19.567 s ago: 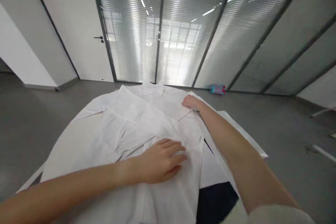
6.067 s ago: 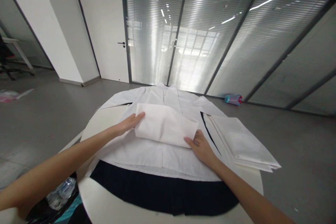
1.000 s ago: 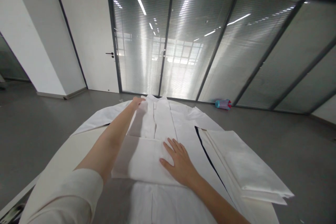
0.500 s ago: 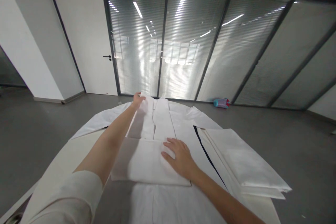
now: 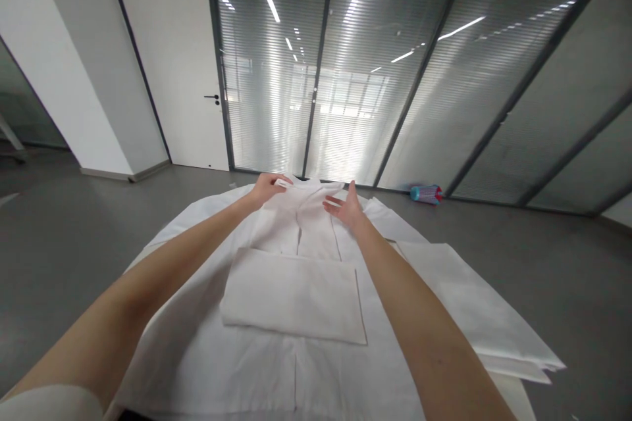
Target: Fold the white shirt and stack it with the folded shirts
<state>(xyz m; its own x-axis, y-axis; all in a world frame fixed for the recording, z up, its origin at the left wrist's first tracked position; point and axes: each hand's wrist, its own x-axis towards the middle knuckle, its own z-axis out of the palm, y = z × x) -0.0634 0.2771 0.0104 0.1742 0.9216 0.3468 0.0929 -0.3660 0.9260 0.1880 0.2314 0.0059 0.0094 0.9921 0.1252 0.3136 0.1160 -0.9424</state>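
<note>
White cloth (image 5: 316,381) is spread over the table, with long white strips (image 5: 318,227) running to its far end. A folded white rectangle (image 5: 293,296) lies across the near ends of the strips. My left hand (image 5: 268,189) is at the far end, its fingers closed on the edge of the white cloth there. My right hand (image 5: 348,208) is just right of the strips' far end, fingers spread, holding nothing.
A folded white cloth stack (image 5: 469,296) lies on the table's right side. Beyond the table, a blue and red patterned cylindrical object (image 5: 426,195) is on the floor by the glass partition (image 5: 355,112). A white door (image 5: 172,66) stands back left.
My right hand has moved forward from the folded rectangle to the far end. There the cloth's edge is now lifted at my left hand. The view has shifted slightly.
</note>
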